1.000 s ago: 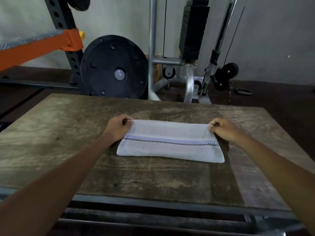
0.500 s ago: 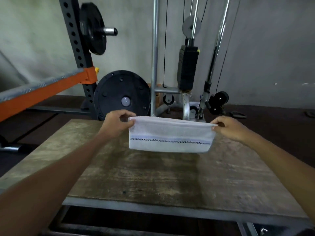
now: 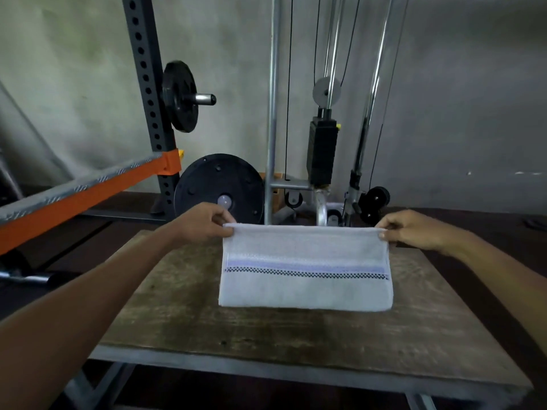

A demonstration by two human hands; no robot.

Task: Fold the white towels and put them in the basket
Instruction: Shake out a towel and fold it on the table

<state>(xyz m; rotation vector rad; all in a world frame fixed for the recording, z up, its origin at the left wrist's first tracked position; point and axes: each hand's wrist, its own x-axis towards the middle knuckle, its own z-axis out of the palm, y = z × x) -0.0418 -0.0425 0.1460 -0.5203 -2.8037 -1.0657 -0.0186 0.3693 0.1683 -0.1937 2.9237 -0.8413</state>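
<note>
White terry cloth, folded into a wide rectangle: one towel [image 3: 306,267] held up in the air over a worn wooden desk [image 3: 266,335], hanging flat and facing the camera, lower edge clear of the desk top. Across the middle, a pale lilac band and, just beneath it, a dark checkered line running side to side; doubled layers visible along the left edge. Top edge pulled straight between two hands.

Left hand [image 3: 204,221] closed in a pinch on the upper left corner of the towel, thumb in front, fingers curled behind. Right hand [image 3: 414,229] closed the same way on the upper right corner, fingertips [image 3: 382,235] pressing the hem. Both bare forearms reaching in from the lower corners of the head view.

Counted: one towel, two hands, one desk on a grey metal frame. Behind the desk, gym gear against a grey wall: two black weight plates, a large one [image 3: 219,189] on the floor and a small one [image 3: 180,96] on a peg of the perforated rack upright [image 3: 148,84], one orange-ended bar [image 3: 85,196] slanting in from the left, one cable machine with a black weight stack [image 3: 322,152].
</note>
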